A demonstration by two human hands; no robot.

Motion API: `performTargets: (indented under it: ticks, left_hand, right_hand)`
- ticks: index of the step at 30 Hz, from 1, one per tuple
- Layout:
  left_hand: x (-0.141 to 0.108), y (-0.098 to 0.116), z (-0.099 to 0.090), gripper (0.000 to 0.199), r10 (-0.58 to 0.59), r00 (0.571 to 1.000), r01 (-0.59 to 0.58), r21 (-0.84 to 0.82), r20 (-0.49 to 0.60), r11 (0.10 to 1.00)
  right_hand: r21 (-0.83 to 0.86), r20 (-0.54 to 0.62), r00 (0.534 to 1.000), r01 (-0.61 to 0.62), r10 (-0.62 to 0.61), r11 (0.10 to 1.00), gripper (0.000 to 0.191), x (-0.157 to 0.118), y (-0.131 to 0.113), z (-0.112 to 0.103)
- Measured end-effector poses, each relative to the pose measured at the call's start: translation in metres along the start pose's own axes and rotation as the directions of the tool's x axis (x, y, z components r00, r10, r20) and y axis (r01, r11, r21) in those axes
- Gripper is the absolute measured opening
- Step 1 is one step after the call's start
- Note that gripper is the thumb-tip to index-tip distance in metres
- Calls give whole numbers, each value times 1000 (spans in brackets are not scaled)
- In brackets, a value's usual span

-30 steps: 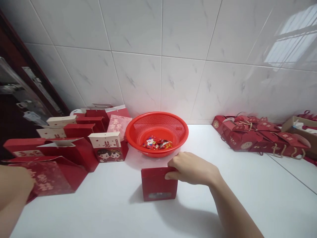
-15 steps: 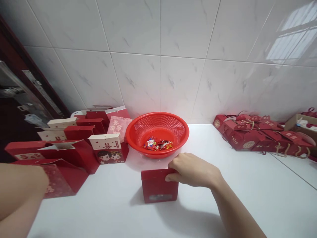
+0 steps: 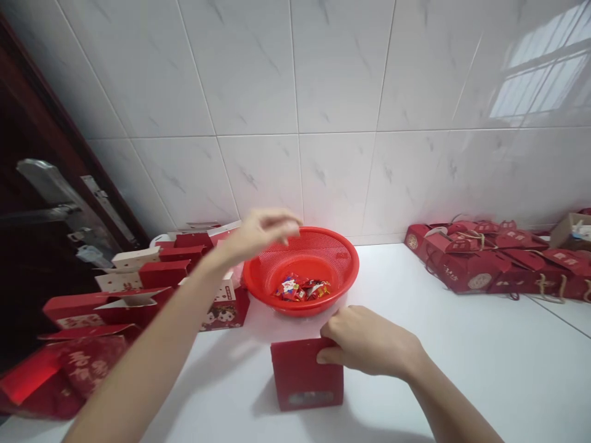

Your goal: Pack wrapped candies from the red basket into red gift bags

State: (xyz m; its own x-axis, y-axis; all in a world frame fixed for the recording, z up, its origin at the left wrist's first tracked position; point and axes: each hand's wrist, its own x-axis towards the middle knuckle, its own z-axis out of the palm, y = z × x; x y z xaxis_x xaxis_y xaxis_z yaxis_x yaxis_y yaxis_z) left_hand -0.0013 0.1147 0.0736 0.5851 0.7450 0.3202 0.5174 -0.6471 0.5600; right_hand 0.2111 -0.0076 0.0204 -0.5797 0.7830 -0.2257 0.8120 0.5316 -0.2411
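You've got glossy, smooth grey-veined tiles (image 3: 337,67) on the far side, a smooth, slightly shiny white surface (image 3: 378,277), a meshed red plastic basket (image 3: 342,258) with shiny-looking wrappers (image 3: 302,288) inside, mostly matt card boxes (image 3: 480,264) at right, and a metal handle (image 3: 41,212) far left.

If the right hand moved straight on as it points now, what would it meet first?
Probably the near rim of the red basket, as the right hand, gripping the red box, points that way; relative heights are unclear.

Plain room, tiled wall (image 3: 337,74), door (image 3: 28,258)
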Motion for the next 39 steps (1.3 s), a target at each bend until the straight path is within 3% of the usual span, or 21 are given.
performTargets:
  ticks: [1,2,4,5,6,11,13,15,19,22,27,30,32,34,36,39]
  left_hand:
    - [2,-7,8,29,-49,987,39,69,153,997]
    - [4,-14,18,27,-129,939,78,165,320,983]
    - [7,-30,39,29,-321,774,114,380,545,918]
    - [8,-37,49,31,-404,707,121,463,581,878]
    - [10,-42,58,35,-447,680,116,516,581,848]
    - [17,-54,83,53,-511,640,67,621,574,781]
    - [19,-59,89,46,-478,662,36,614,577,789]
    - [20,-69,94,33,-416,716,29,571,561,820]
    - [23,-91,100,8,-357,825,136,459,438,878]
    - [26,-99,97,18,-347,880,189,431,324,883]
    - [25,-98,82,31,-385,895,266,426,223,865]
    - [10,-85,68,40,-343,932,288,336,119,897]
    - [-8,-68,56,41,-303,952,296,129,39,946]
    - [-32,-45,44,46,-264,964,265,-95,26,960]
    - [-59,-23,34,42,-186,979,201,-238,87,950]
    - [-93,3,25,42,-80,971,138,-254,226,957]
  right_hand:
    - [1,-3,1000,-2,2,1000,29,0,0,0]
    - [1,-4,1000,-5,5,1000,29,0,-1,0]
    - [10,4,1000,-16,16,1000,29,1,-1,-1]
    - [16,11,1000,-20,20,1000,29,1,-1,-1]
    - [23,18,1000,-23,22,999,28,1,-1,-1]
    - [51,19,1000,-13,12,999,26,3,0,1]
    - [64,24,1000,-17,16,998,26,4,0,1]
    - [79,28,999,-21,18,997,27,5,0,2]
    - [74,25,1000,-8,6,997,27,6,1,2]
    - [59,28,1000,2,-3,998,27,6,1,1]
    - [61,29,1000,-4,3,998,28,6,1,2]
    - [74,11,1000,8,-8,997,31,4,3,3]
    - [78,8,1000,12,-13,997,34,3,4,2]
    - [83,2,1000,26,-26,996,36,1,6,1]
    - [92,-14,999,47,-46,995,38,-2,8,-2]
    - [101,-31,997,68,-65,992,36,-6,10,-5]
